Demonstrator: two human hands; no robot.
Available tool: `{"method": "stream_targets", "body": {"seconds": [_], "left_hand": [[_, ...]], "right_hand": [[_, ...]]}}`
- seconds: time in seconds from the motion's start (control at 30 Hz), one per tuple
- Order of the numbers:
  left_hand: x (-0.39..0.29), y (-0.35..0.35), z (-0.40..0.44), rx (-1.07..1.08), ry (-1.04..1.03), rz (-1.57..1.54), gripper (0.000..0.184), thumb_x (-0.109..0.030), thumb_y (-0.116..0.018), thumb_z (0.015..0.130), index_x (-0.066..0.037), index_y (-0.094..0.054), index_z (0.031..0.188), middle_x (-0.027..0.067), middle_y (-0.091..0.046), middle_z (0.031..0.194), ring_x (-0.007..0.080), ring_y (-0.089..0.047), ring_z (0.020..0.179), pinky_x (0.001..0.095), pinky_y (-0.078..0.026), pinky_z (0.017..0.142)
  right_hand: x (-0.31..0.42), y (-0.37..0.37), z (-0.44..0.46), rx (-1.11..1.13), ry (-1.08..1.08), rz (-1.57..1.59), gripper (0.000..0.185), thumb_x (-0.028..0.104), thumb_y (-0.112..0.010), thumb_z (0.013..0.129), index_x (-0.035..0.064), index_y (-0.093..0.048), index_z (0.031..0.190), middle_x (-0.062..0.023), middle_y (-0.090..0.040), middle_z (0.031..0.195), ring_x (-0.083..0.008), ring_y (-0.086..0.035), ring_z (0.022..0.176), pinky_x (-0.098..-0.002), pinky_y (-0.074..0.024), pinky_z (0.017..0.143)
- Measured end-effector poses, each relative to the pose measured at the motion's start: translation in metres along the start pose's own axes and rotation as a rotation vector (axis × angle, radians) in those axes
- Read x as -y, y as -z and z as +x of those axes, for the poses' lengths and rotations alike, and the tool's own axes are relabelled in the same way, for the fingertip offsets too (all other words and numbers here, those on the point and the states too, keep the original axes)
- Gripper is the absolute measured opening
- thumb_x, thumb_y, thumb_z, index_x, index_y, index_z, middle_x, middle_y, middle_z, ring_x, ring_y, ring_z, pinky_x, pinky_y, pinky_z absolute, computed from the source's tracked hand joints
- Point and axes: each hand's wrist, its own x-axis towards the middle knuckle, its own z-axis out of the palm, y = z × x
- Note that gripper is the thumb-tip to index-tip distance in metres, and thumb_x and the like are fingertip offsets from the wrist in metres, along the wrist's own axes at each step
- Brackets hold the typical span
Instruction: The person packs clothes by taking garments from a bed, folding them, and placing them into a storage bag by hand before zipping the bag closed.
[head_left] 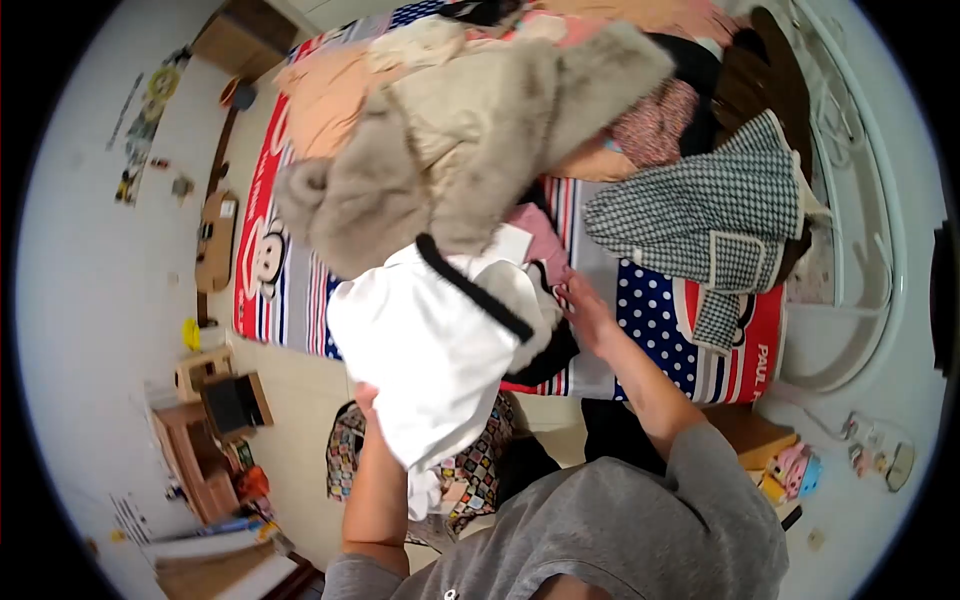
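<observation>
As the left hand (368, 396) grips the garment (420, 345), its dark trim (474, 289) slants just left of the right hand (588, 312) (grip unclear).

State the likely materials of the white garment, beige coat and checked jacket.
White garment: matte, perhaps cotton, draping in soft folds. Beige coat: probably faux fur, plush, with visible pile. Checked jacket: possibly tweed, matte, from its woven-looking check.

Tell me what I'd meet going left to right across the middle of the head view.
Brown box, printed monkey face, white garment, right hand, checked jacket.
</observation>
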Motion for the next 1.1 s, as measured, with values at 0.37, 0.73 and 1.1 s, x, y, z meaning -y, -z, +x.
{"method": "stream_targets", "body": {"seconds": [0.37,0.73,1.1], "left_hand": [[0.005,0.085,-0.226,-0.586,-0.385,-0.304,0.078,-0.033,-0.064,0.069,0.001,-0.027,0.127,0.0172,-0.042,0.123,0.0285,-0.046,0.109,0.0403,-0.038,0.093],[0.101,0.201,-0.362,-0.892,0.001,0.898,0.055,-0.031,-0.071,0.065,-0.001,-0.050,0.106,0.0173,-0.059,0.096,0.0263,-0.057,0.092,0.0310,-0.044,0.078],[0.216,0.417,-0.389,-1.415,-0.308,0.606,0.075,-0.021,-0.072,0.064,-0.001,-0.033,0.125,0.0195,-0.044,0.119,0.0265,-0.044,0.108,0.0321,-0.035,0.090]], "right_hand": [[-0.160,-0.113,-0.056,0.651,-1.116,0.296,0.062,0.047,-0.046,0.082,0.0072,-0.031,0.128,-0.0123,-0.041,0.125,-0.0253,-0.043,0.112,-0.0360,-0.0362,0.093],[-0.357,-0.233,-0.153,0.997,-1.204,-0.811,0.047,0.005,-0.058,0.075,-0.0025,-0.041,0.118,-0.0123,-0.053,0.110,-0.0191,-0.054,0.097,-0.0304,-0.0439,0.083],[-0.508,-0.251,-0.146,1.073,0.322,-1.907,0.039,0.004,-0.059,0.066,0.0028,-0.054,0.105,-0.0108,-0.058,0.096,-0.0252,-0.054,0.090,-0.0347,-0.0416,0.080]]}}
